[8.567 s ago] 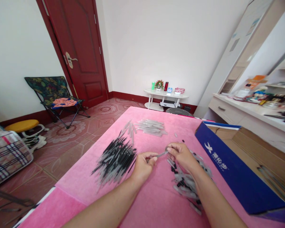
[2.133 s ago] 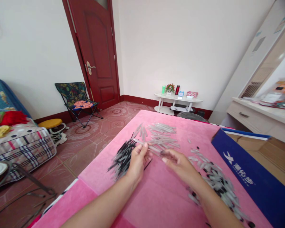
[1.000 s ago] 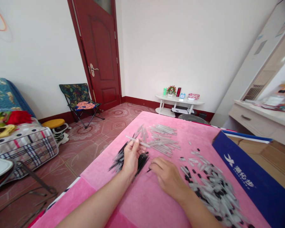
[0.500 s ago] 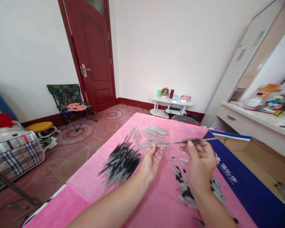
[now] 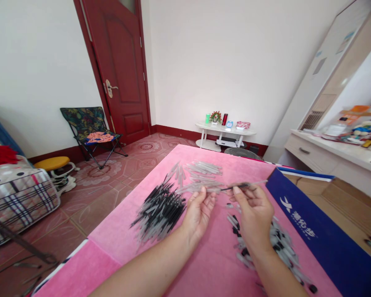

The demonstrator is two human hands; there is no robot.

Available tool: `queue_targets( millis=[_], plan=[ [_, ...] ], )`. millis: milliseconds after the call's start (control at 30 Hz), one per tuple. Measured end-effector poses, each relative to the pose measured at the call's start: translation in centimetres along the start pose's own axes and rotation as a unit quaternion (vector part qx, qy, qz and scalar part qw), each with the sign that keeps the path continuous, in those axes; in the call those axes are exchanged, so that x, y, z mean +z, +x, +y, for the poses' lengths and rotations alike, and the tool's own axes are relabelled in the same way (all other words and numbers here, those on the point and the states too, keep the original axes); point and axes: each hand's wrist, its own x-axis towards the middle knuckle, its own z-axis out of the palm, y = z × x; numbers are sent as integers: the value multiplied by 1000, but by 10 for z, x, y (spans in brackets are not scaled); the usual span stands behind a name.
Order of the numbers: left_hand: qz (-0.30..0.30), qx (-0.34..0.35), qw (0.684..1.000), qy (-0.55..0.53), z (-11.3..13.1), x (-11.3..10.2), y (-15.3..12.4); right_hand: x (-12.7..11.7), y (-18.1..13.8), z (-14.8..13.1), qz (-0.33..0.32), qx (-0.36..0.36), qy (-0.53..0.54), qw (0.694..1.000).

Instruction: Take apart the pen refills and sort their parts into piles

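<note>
My right hand (image 5: 254, 210) pinches a thin dark pen refill (image 5: 244, 185) and holds it level above the pink table (image 5: 204, 264). My left hand (image 5: 199, 210) is just left of it, fingers curled round a clear pen barrel (image 5: 204, 189) whose end points at the refill tip. A heap of black refills (image 5: 159, 210) lies left of my left hand. Clear barrels (image 5: 200, 171) lie in a pile beyond both hands. Small grey and black caps (image 5: 281, 247) are scattered under and behind my right wrist.
An open blue cardboard box (image 5: 309, 235) stands at the table's right edge. Beyond the table are a white low table (image 5: 224, 134), a red door (image 5: 120, 70), a folding chair (image 5: 88, 126) and a yellow stool (image 5: 51, 163). A white dresser (image 5: 336, 156) lines the right wall.
My right hand went to the refill heap, took a refill and lifted it. Both hands now hold barrel and refill close together, end to end; the view shifted slightly.
</note>
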Motion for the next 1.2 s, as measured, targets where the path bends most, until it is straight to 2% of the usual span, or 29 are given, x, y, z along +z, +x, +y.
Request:
queue_targets(
  millis=[267,433,600,667,700,767,833,900,1033,1200],
  plan=[
    [-6,5,1000,-3,7,-6,5,-3,6,11,-51,45,-7,998],
    [0,13,1000,-2,12,-7,9,-11,15,-1,-3,10,-5,1000],
    [7,24,1000,9,18,-6,8,-29,33,0,33,-20,-22,999],
    [6,31,999,12,19,-7,8,-42,43,10,18,-12,-72,997],
    [4,34,999,13,18,-9,8,-49,49,16,-9,-3,-110,994],
    [-4,33,999,20,16,-13,7,-62,57,32,-108,17,-201,973],
    [-15,28,999,35,14,-18,6,-72,60,48,-215,31,-288,933],
    [-23,22,998,53,10,-22,5,-76,59,60,-277,38,-372,885],
    [-34,16,996,83,5,-30,4,-75,52,71,-283,31,-519,806],
    [-27,10,995,101,0,-32,4,-71,50,68,-275,39,-567,776]
  ],
)
